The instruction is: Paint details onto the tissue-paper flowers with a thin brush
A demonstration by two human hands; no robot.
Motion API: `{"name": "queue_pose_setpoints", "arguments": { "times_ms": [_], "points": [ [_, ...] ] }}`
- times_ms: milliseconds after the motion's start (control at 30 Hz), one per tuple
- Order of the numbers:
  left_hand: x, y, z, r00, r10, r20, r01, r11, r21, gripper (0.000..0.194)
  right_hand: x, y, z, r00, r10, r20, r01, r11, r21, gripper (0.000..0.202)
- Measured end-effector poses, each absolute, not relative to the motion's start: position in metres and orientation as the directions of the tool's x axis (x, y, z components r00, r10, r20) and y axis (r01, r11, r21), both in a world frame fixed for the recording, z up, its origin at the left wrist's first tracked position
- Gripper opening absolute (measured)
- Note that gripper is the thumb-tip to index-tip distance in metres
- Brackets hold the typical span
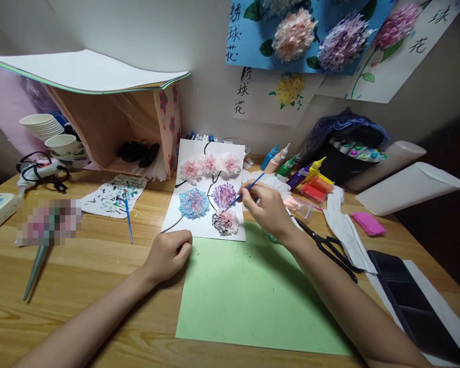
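My right hand grips a thin blue paintbrush, its tip at the lower flower on a white sheet. That flower is pale pink with black strokes on its left side. Above it are a purple flower, a blue flower and a row of pink flowers, all raised and fluffy, with black painted stems between. My left hand is closed in a loose fist against the sheet's lower left edge; whether anything is inside is hidden. Under the sheet's lower edge lies green paper.
Black scissors, a dark palette and a pink packet lie at right. Paint bottles stand behind my right hand. On the left are a second brush, a stained tissue, paper cups and an open box.
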State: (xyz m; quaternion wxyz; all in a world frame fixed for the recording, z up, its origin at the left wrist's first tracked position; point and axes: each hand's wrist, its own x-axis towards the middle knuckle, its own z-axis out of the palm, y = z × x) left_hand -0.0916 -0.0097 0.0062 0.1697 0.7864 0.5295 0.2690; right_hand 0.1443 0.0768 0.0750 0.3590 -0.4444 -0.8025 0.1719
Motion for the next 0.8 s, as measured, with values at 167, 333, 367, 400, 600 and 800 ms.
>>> {"name": "queue_pose_setpoints", "arguments": {
  "times_ms": [167, 333, 367, 400, 600, 800],
  "points": [
    [-0.0918, -0.0097, 0.0047, 0.299, 0.922, 0.244, 0.739, -0.386, 0.552, 0.023, 0.1419, 0.0759, 0.0725, -0.390, 0.806, 0.445, 0.616, 0.588, -0.524, 0.018],
    [-0.0922, -0.0100, 0.0044, 0.297, 0.925, 0.237, 0.741, -0.380, 0.554, 0.022, 0.1428, 0.0771, 0.0708, -0.402, 0.790, 0.462, 0.626, 0.606, -0.492, 0.017],
    [-0.0923, -0.0101, 0.0044, 0.297, 0.925, 0.237, 0.741, -0.380, 0.554, 0.021, 0.1434, 0.0773, 0.0711, -0.398, 0.792, 0.462, 0.628, 0.603, -0.492, 0.017],
    [-0.0924, -0.0102, 0.0044, 0.297, 0.925, 0.239, 0.740, -0.381, 0.554, 0.021, 0.1440, 0.0774, 0.0717, -0.393, 0.796, 0.460, 0.629, 0.598, -0.497, 0.018],
    [-0.0923, -0.0096, 0.0040, 0.298, 0.924, 0.240, 0.742, -0.382, 0.551, 0.021, 0.1443, 0.0765, 0.0749, -0.373, 0.813, 0.447, 0.610, 0.578, -0.541, 0.020],
    [-0.0923, -0.0090, 0.0035, 0.299, 0.924, 0.241, 0.742, -0.383, 0.551, 0.021, 0.1418, 0.0783, 0.0686, -0.409, 0.778, 0.477, 0.620, 0.620, -0.480, 0.015]
  ]
}}
